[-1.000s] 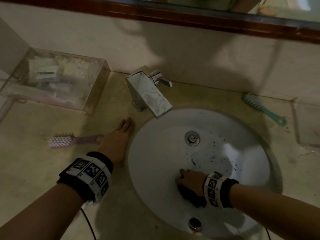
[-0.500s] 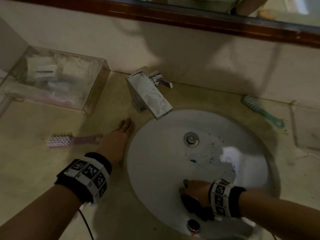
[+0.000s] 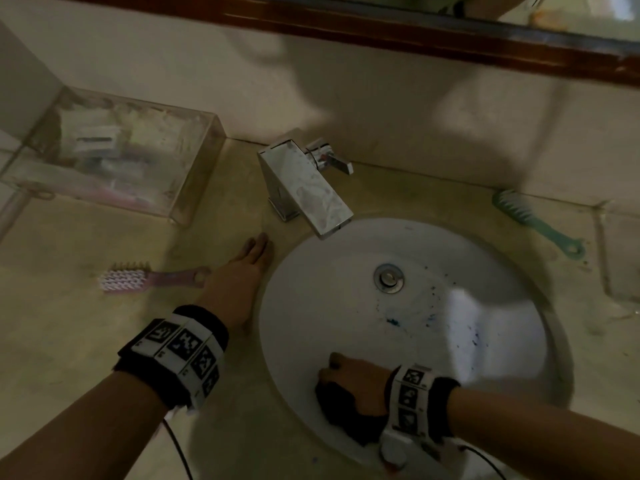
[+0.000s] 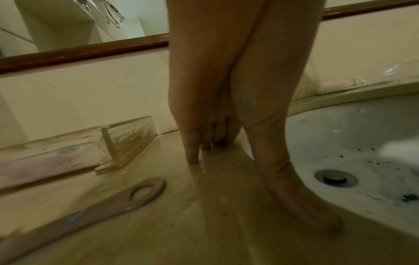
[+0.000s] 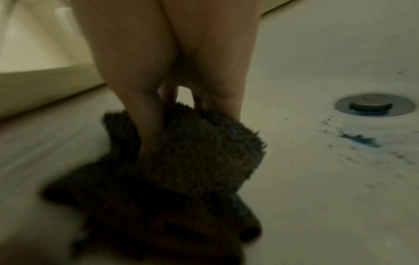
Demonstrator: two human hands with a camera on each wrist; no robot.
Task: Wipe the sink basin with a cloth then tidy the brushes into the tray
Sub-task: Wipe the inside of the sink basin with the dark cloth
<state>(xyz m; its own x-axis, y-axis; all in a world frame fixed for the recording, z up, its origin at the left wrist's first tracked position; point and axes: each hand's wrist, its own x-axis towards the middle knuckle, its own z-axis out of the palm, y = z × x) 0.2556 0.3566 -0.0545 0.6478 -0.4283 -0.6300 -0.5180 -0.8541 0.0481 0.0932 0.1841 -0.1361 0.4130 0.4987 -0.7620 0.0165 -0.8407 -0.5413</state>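
My right hand [image 3: 349, 379] grips a dark fuzzy cloth [image 3: 341, 407] [image 5: 192, 156] against the near wall of the white sink basin [image 3: 311, 306]. Blue smears [image 3: 393, 322] [image 5: 360, 139] and dark specks lie between the cloth and the drain [image 3: 389, 278]. My left hand [image 3: 242, 271] rests flat on the beige counter [image 3: 104, 341] at the basin's left rim, fingers straight [image 4: 192, 154]. A pink brush [image 3: 138, 279] [image 4: 90, 211] lies just left of that hand. A green brush [image 3: 533, 220] lies on the counter at the far right. The clear tray [image 3: 194, 188] stands at the back left.
A chrome tap [image 3: 304, 188] juts over the basin's far left rim. A wood-framed mirror [image 3: 381, 26] runs along the wall above. The tray holds several small packets. A cable [image 3: 180, 455] hangs from my left wrist.
My right hand has dragged the cloth down from the basin's middle to its near wall, then a little to the left. The left hand has stayed on the counter.
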